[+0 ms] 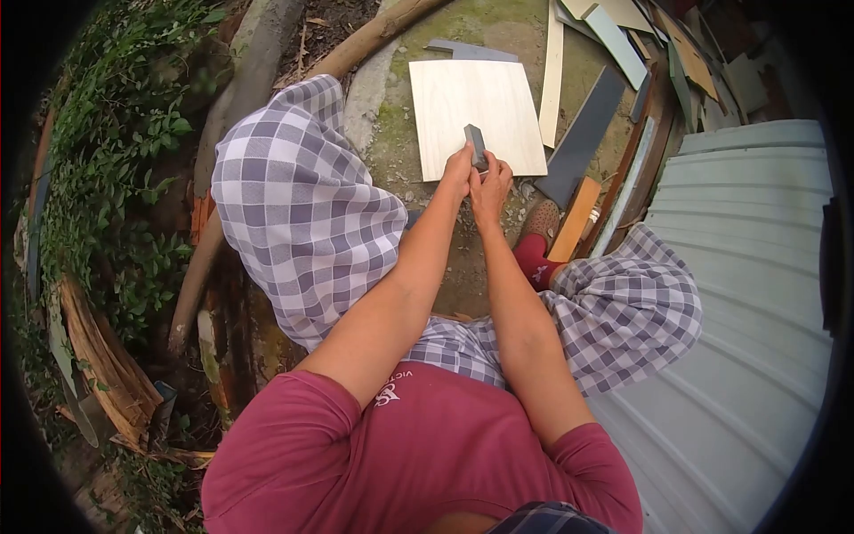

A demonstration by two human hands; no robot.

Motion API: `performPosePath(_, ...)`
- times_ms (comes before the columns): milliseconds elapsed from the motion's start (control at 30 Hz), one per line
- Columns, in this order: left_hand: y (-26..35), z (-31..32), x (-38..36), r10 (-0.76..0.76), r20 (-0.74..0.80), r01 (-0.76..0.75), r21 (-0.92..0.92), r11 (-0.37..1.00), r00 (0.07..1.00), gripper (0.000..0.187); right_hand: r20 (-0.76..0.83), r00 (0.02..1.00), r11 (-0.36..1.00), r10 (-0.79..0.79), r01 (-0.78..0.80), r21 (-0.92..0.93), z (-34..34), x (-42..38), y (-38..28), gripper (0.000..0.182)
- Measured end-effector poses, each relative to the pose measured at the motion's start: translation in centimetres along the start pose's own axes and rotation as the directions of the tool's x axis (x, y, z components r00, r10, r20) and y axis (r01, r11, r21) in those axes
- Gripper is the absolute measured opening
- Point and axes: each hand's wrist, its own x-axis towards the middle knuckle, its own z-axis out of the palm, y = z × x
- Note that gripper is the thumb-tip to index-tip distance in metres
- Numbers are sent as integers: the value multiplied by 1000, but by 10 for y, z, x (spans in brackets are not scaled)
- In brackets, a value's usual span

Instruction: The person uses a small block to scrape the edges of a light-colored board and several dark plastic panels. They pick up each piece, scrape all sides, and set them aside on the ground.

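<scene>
A small dark grey rectangular block [476, 145] is between my two hands, tilted with its far end pointing away from me. My left hand [459, 169] is closed on its left side, near the lower end. My right hand [490, 190] is closed too, its fingers wrapped at the block's near end and right side. Behind the block, a pale square wooden board [445, 98] lies on the mossy ground, and the hands overlap its near edge. Parts of my fingers are hidden behind the block.
Grey planks [587, 133] and a pale strip of wood [551, 80] lie right of the board. Offcuts [685, 53] pile up at the back right. Corrugated metal sheeting [738, 294] runs along the right. Logs [378, 36] and leafy bushes [116, 160] border the left.
</scene>
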Motion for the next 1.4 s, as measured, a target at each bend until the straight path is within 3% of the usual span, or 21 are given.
performPosePath(233,-5,-10,4,19,37,-22,80,997,999,32,-15,1000,1000,24,-24,-2,-2,-3,11,37)
performPosePath(433,-3,-6,-6,-21,-25,26,203,979,999,35,-82,996,999,26,-24,30,4,-1,22,35)
performPosePath(533,-3,-8,-6,-5,41,-2,151,988,999,36,-54,999,999,-5,7,31,-3,-1,13,40)
performPosePath(600,2,-6,-9,-19,260,44,-90,995,966,37,-71,995,996,-76,78,33,-2,0,9,43)
performPosePath(633,5,-4,-12,-21,260,45,-88,995,965,37,-85,986,988,-146,149,32,-1,0,8,46)
performPosePath(733,14,0,-19,-27,274,46,-65,997,961,41,-84,984,987,-157,159,25,5,-1,4,49)
performPosePath(933,9,-2,-16,-29,209,46,-79,996,977,42,-10,995,995,-96,96,26,5,-6,6,44)
performPosePath(1000,1,3,-10,205,-85,-156,389,908,975,45,-48,995,996,-84,84,15,6,-9,11,41)
performPosePath(1033,1,1,-5,284,-98,-169,606,777,954,50,-86,994,997,-72,73,3,6,-10,13,37)
performPosePath(1067,-3,0,-3,285,-99,-169,606,777,953,50,-85,994,997,-72,73,4,6,-10,16,37)
performPosePath(1133,-9,6,-10,563,-89,-146,922,360,822,52,53,989,981,139,-145,129,9,-9,30,30)
performPosePath(1267,-13,16,-23,481,-80,-80,949,304,873,55,87,964,936,251,-264,231,10,-9,34,27)
performPosePath(1400,-21,5,-14,508,-26,-102,970,222,861,44,89,941,931,326,-336,145,13,-10,45,28)
